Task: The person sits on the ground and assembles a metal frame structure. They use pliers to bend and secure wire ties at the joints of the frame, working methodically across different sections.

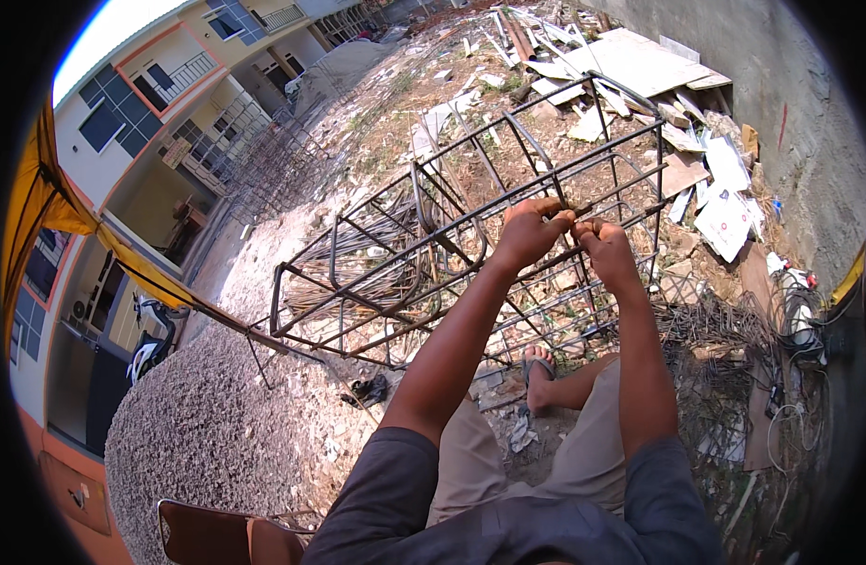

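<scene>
We stand at the near edge of the yard (395,122), both arms stretched forward over a rebar cage (420,198). The cage lies lengthwise across the near part of the yard, between the gravel heap (216,414) at the left edge and the wall (791,113) along the right edge. Our left hand (534,235) is at one of its long bars, toward the end nearer the wall, with the fingers bent and the thumb drawn in toward them. Our right hand (604,247) is just beside it, fingers curled and fingertips close to the left thumb. Both grips look drawn in, but we cannot tell whether they pinch the bar itself or something thin against it; the spot is too small to make out.

Through the cage we see a pile of rods (357,259) on the ground. More cages (273,155) stand farther off, toward the yard's far left corner, near the houses (122,94). Scrap boards (640,61) are heaped against the wall, toward the far right corner. A tangle of wire (715,334) lies at the near right corner, with cables (802,325) next to it. Below the cage, our foot wears a sandal (528,369).
</scene>
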Tool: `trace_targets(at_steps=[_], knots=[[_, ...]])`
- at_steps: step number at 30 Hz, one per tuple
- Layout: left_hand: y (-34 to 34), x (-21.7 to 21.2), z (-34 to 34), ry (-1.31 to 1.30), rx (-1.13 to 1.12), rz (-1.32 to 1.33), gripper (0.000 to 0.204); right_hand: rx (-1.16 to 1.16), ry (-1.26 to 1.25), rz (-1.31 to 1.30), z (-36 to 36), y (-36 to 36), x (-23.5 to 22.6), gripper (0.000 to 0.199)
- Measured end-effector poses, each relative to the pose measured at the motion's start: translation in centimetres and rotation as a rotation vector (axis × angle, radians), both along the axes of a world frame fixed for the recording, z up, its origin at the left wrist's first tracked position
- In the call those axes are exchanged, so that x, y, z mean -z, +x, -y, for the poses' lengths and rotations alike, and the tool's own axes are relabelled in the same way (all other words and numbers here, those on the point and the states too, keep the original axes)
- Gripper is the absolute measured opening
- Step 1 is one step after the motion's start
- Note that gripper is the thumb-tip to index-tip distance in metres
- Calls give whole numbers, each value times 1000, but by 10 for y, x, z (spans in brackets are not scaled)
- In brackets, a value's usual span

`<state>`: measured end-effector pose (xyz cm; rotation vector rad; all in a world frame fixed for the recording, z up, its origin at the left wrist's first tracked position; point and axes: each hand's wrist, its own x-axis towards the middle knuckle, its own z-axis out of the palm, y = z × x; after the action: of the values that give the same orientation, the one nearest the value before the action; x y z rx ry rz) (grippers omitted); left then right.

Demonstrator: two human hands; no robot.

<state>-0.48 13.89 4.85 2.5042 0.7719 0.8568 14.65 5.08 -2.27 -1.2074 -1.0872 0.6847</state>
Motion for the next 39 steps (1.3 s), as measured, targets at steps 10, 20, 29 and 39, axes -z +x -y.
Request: trace_targets(at_steps=[10,20,29,39], knots=[[-4,-3,3,-188,-22,69,24,-13,-23,-341,30,15,49,35],[17,5,8,-374,-17,110,27,471,-1355,-153,204,39,464,46],[8,7,4,-341,-33,118,27,451,-1603,450,199,-24,511,50],[15,-8,16,-363,-117,-12,26,534,-1487,695,200,-21,547,48]])
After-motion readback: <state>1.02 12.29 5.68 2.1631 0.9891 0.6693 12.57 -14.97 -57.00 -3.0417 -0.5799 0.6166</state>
